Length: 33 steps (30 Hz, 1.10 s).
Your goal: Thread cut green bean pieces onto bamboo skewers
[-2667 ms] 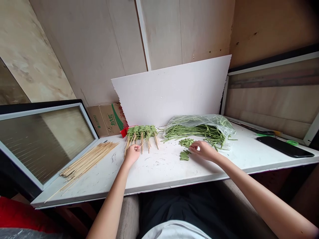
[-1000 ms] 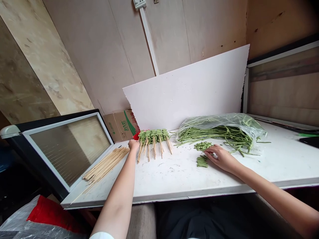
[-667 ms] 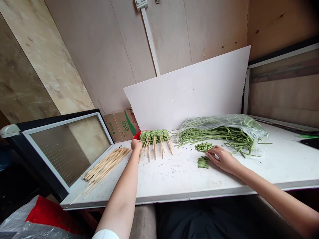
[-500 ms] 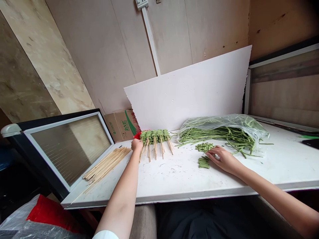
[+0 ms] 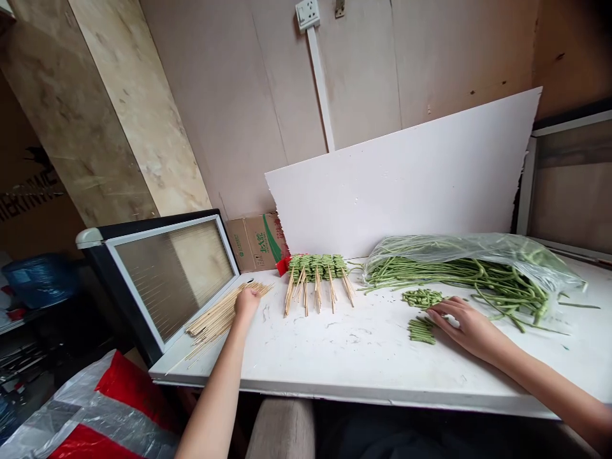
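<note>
My left hand [image 5: 247, 303] is closed at the near-right end of a pile of bamboo skewers [image 5: 215, 319], its fingertips in among the sticks. How many sticks it grips is hidden. My right hand [image 5: 466, 324] rests on the table with fingers bent and thumb drawn in, its tips at the cut long bean pieces. Beside these fingertips lie a loose heap of bean pieces [image 5: 421, 297] and a neat row of bean pieces [image 5: 421, 331]. Between my hands, bundles of skewered beans [image 5: 316, 266] lie side by side, with their bare sticks pointing toward me.
A clear plastic bag of whole long beans [image 5: 459, 268] spreads over the right of the white table [image 5: 335, 363]. A white board [image 5: 406, 185] leans at the back, near a cardboard box [image 5: 255, 242]. At the left stands a framed panel [image 5: 172, 274].
My left hand has moved left from the skewered beans to the bare skewers. My right hand stays by the cut beans. The view has turned left.
</note>
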Each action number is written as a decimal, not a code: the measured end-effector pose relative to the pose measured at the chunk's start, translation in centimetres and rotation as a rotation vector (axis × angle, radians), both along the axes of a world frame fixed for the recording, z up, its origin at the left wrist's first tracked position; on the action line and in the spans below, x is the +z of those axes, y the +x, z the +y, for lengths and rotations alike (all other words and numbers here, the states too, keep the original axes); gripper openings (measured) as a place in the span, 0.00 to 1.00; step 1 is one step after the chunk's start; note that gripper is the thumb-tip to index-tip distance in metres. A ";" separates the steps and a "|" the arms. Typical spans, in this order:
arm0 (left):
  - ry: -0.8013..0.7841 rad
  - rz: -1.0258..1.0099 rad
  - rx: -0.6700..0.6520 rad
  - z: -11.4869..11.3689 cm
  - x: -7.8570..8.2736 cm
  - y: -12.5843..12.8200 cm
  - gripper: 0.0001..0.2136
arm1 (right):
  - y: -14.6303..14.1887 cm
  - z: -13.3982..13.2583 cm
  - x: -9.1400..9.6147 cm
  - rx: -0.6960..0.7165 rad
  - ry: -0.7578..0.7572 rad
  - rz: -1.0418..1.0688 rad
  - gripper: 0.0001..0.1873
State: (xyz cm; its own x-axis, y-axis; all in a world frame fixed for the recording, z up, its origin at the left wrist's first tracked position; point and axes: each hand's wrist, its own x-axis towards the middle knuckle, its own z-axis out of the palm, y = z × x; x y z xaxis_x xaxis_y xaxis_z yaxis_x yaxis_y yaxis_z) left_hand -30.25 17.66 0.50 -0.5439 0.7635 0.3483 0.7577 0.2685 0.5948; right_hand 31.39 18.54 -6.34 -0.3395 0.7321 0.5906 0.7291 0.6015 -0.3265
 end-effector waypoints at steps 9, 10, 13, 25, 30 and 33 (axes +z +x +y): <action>-0.042 0.040 0.199 -5.8 -3.4 -3.2 0.05 | -0.4 0.1 0.1 -0.030 0.041 0.020 0.23; -0.056 0.043 0.207 -6.0 -3.3 -3.5 0.05 | -0.5 0.1 0.1 -0.031 0.060 0.022 0.23; -0.097 0.037 0.238 -6.8 -2.7 -4.8 0.07 | -0.8 0.2 0.0 -0.028 0.073 0.013 0.23; -0.249 -0.086 0.316 -10.2 -2.1 -9.3 0.06 | -1.0 0.3 0.0 -0.016 0.060 0.079 0.22; -0.235 -0.068 0.306 -10.8 -3.3 -8.8 0.05 | -1.2 -0.2 0.6 -0.017 0.056 0.056 0.23; -0.225 -0.051 0.292 -11.1 -3.9 -8.8 0.04 | -1.2 -0.3 0.6 -0.029 0.044 0.044 0.22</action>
State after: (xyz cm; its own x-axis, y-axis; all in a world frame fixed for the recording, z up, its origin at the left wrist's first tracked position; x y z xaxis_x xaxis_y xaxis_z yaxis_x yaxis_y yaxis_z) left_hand -39.01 6.57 -3.40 -0.7624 0.6279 0.1564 0.6007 0.5970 0.5317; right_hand 30.16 18.26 -5.71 -0.2919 0.7138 0.6366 0.7317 0.5953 -0.3320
